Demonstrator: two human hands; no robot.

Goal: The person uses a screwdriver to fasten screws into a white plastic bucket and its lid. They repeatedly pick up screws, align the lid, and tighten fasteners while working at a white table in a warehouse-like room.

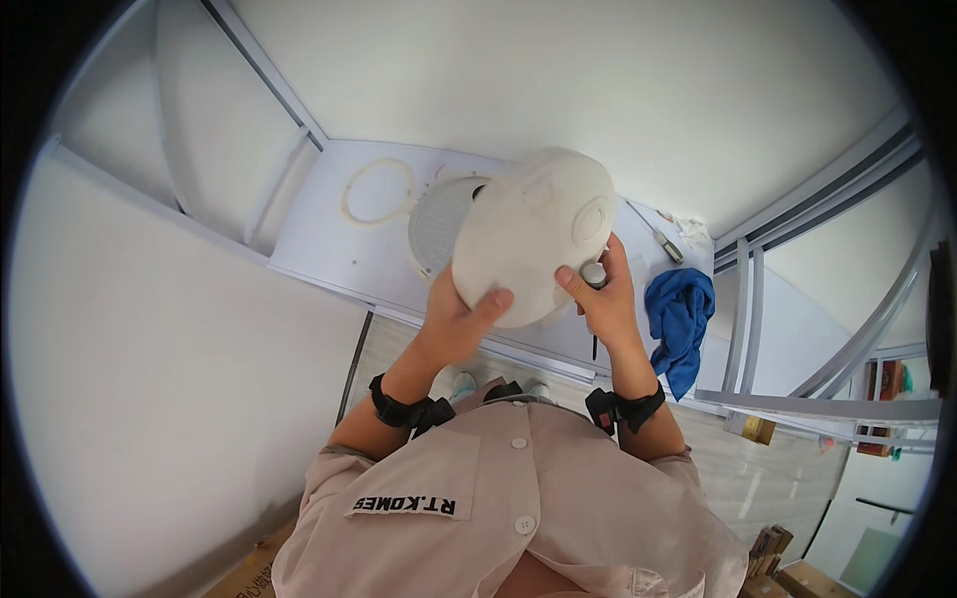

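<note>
Both of my hands hold up a large round white cover [528, 234], tilted, with a small raised ring on its face. My left hand [461, 314] grips its lower left edge, thumb on the face and fingers hidden behind. At its lower right edge, my right hand [610, 289] presses with the thumb. A tool with a rounded pale end [594, 275] and a thin dark shaft below sits in the right hand too, like a screwdriver. Partly behind the cover, a round white housing [431, 234] with a ribbed inside lies on the white tabletop [319, 234].
A thin pale ring [346, 196] lies left of the housing. To the right are a screwdriver [668, 246] and a crumpled blue cloth [681, 314] hanging over the front edge. Metal frame rails [743, 319] rise at the right; cardboard boxes [812, 578] stand on the floor.
</note>
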